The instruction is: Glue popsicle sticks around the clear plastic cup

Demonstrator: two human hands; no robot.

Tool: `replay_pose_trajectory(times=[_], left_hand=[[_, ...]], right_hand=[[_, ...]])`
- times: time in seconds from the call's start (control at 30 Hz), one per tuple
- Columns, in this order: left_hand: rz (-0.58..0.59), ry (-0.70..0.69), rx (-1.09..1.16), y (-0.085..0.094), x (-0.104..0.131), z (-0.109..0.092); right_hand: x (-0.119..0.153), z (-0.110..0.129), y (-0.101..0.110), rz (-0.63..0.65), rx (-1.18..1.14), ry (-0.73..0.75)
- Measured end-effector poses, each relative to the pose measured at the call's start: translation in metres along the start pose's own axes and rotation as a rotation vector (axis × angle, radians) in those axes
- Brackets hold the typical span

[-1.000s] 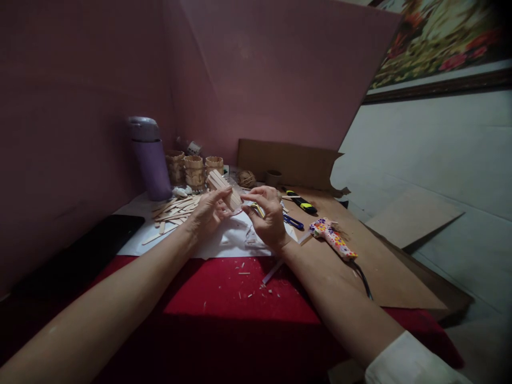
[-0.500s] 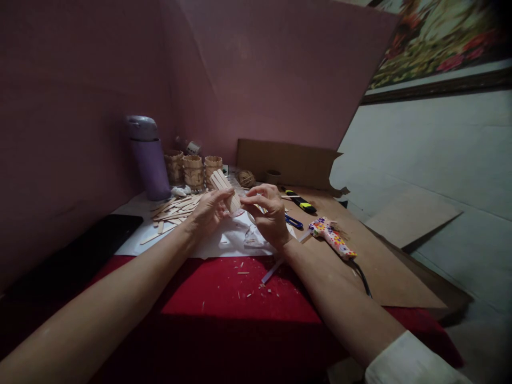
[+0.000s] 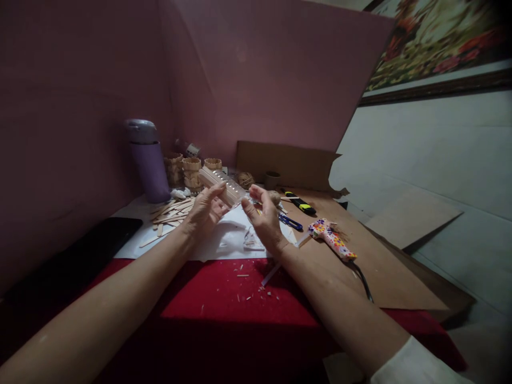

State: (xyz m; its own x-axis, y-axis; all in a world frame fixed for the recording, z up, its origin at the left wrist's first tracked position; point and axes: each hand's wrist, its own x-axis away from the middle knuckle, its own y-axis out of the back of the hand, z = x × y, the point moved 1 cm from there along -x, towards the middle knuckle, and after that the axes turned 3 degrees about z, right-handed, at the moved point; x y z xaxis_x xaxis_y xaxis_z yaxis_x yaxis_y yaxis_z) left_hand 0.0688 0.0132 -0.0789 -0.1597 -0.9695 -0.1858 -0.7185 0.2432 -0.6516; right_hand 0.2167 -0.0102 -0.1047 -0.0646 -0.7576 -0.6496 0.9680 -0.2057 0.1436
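Observation:
My left hand [image 3: 207, 207] is closed around a clear ribbed plastic bottle piece [image 3: 233, 188] with craft sticks [image 3: 216, 184] lined up along its side. The piece is tilted, its lower end toward my right hand. Fingers apart, my right hand [image 3: 264, 220] is beside that end with nothing visible in it; I cannot tell whether it touches the plastic. A pile of loose craft sticks [image 3: 173, 213] lies to the left on white paper [image 3: 130, 241].
A purple flask [image 3: 150, 165] and stick-covered cups [image 3: 192, 173] stand behind. To the right, a floral glue gun [image 3: 332, 240], a blue cutter [image 3: 291, 222] and a black-yellow cutter [image 3: 302, 202] lie on cardboard [image 3: 384, 277]. Twine [image 3: 245, 180] sits at the back. Scraps litter the red cloth [image 3: 224, 298].
My right hand has drawn back slightly from the sticks and its fingers have spread. My left hand has turned the piece, so its ribbed clear side now shows.

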Motion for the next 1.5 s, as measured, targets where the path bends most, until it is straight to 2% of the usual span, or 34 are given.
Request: replay_pose_trajectory(times=[0.07,0.23,0.37,0.53,0.73,1.13,1.3,1.5], left_hand=[[0.011,-0.009,0.029,-0.003,0.001,0.000],[0.054,-0.017,0.074,-0.009,0.005,0.002],[0.078,0.017,0.105,-0.010,0.008,0.003],[0.086,0.028,0.130,-0.009,0.009,0.002],[0.087,0.023,0.156,-0.009,0.009,0.001],[0.083,0.041,0.054,-0.013,0.011,0.010],[0.072,0.056,0.045,-0.008,0.008,0.011],[0.059,0.038,0.038,-0.011,0.011,0.009]], right_hand=[[0.001,0.000,-0.005,-0.005,-0.048,-0.084],[0.001,0.006,-0.006,-0.075,-0.108,-0.108],[0.000,0.006,-0.008,-0.013,-0.222,-0.144],[-0.001,0.003,-0.009,0.022,-0.304,-0.106],[0.000,0.003,-0.007,-0.002,-0.334,-0.111],[0.000,0.001,-0.010,-0.009,-0.324,-0.172],[0.000,0.001,-0.007,0.036,-0.262,-0.132],[-0.001,-0.001,-0.010,0.009,-0.293,-0.113]])
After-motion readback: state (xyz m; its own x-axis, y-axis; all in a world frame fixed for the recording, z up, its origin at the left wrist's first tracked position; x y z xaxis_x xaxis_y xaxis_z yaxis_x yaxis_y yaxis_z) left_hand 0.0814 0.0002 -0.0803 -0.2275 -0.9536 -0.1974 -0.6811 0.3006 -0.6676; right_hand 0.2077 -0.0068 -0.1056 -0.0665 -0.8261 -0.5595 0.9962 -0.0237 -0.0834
